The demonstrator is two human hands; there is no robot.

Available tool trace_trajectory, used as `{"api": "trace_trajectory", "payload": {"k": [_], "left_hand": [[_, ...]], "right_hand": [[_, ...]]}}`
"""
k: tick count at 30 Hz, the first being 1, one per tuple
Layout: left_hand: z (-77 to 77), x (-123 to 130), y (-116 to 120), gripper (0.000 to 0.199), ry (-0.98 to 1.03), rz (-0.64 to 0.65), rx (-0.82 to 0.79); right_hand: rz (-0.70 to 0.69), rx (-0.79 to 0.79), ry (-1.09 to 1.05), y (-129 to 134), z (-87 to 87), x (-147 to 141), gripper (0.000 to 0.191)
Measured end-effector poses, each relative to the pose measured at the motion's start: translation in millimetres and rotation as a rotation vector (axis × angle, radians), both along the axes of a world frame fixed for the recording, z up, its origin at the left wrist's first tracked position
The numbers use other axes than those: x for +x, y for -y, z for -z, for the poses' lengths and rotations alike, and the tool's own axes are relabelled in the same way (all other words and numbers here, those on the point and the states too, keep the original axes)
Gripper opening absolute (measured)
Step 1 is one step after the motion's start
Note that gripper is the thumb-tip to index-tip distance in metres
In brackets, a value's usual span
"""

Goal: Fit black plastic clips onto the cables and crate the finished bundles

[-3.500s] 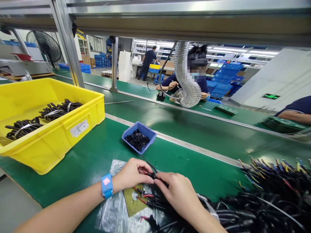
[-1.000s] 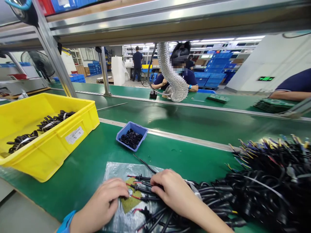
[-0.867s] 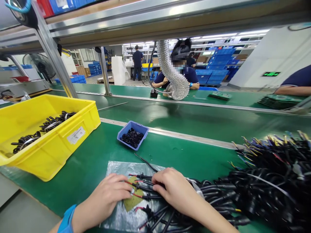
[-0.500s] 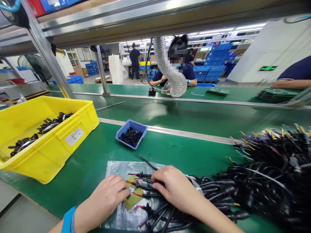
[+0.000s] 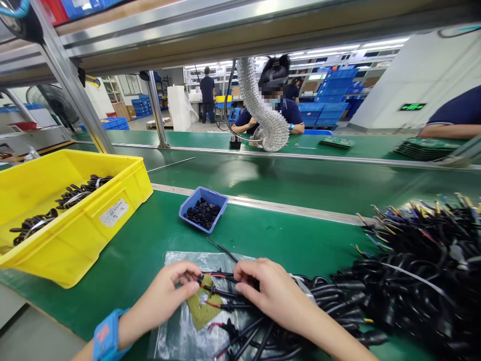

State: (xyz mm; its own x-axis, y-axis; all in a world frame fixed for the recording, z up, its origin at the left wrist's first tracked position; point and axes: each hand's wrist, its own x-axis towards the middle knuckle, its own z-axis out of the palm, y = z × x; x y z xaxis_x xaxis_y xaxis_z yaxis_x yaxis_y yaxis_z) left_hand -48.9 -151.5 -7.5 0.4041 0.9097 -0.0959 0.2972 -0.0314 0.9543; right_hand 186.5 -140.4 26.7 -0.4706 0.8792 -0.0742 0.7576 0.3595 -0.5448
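Note:
My left hand (image 5: 175, 291), with a blue band (image 5: 110, 336) on its wrist, pinches a small dark piece at the end of a black cable; its exact form is mostly hidden by the fingertips. My right hand (image 5: 268, 291) is closed around a black cable (image 5: 225, 277) with red wire showing near its end. Other black cables (image 5: 240, 305) with small black fittings and bare red wires lie beside and below it. Under the hands is a yellowish-brown pad (image 5: 203, 315) on a clear plastic bag (image 5: 176, 338).
A blue-purple tray (image 5: 221, 208) of small black parts stands ahead. A yellow bin (image 5: 124, 200) holding cable bundles is at left. A large heap of black cables (image 5: 406, 286) lies right. A flexible duct (image 5: 276, 130) hangs over the far bench, where a person sits.
My left hand has risen slightly and turned, so its thumb and fingers now show pinched at the cable end. My right hand has stayed nearly still.

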Motion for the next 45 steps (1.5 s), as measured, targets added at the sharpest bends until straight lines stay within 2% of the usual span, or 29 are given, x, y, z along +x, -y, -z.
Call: {"api": "trace_trajectory", "payload": {"k": [2,5,9,16,21,26,29,32,35,40,45], "left_hand": [[-0.8,7.7,-6.5,0.026,0.25,-0.123,-0.242],[0.0,19.0,-10.7,0.038,0.444,-0.209,-0.431],[1.8,27.2,-10.2,0.04,0.527,-0.221,-0.501],[-1.0,29.7,-10.2,0.039,0.533,-0.238,-0.499],[1.5,29.1,-11.9,0.033,0.454,-0.201,-0.387],[4.8,33.5,-10.2,0.016,0.206,-0.168,-0.124],[1.6,40.6,-8.1,0.014,0.085,-0.113,-0.078],[-3.5,46.5,-9.2,0.013,0.038,-0.086,-0.037],[-7.8,48.2,-13.0,0.008,-0.045,-0.071,0.09],[-7.9,45.4,-19.6,0.009,-0.143,0.068,0.36],[-4.5,46.0,-22.8,0.011,-0.151,0.16,0.472]], "right_hand": [[0.027,-0.006,-0.03,-0.7,-0.4,0.3,0.005],[0.054,0.002,-0.058,-1.5,-0.5,0.3,0.005],[0.068,0.008,-0.063,-1.7,0.0,0.2,0.006],[0.101,0.015,-0.031,-0.5,0.2,-0.6,0.009],[0.1,0.025,-0.039,-0.7,-1.0,-0.7,0.01],[0.001,0.001,-0.085,-0.6,-3.2,-0.1,0.008],[-0.011,0.027,-0.033,0.6,-1.5,-0.1,0.009],[-0.038,0.097,0.04,1.7,2.8,0.5,0.018],[-0.107,0.124,0.084,1.1,6.1,2.1,0.025],[-0.164,0.124,0.077,-0.2,6.8,4.3,0.026],[-0.136,0.117,0.069,-0.8,7.0,3.4,0.027]]}}
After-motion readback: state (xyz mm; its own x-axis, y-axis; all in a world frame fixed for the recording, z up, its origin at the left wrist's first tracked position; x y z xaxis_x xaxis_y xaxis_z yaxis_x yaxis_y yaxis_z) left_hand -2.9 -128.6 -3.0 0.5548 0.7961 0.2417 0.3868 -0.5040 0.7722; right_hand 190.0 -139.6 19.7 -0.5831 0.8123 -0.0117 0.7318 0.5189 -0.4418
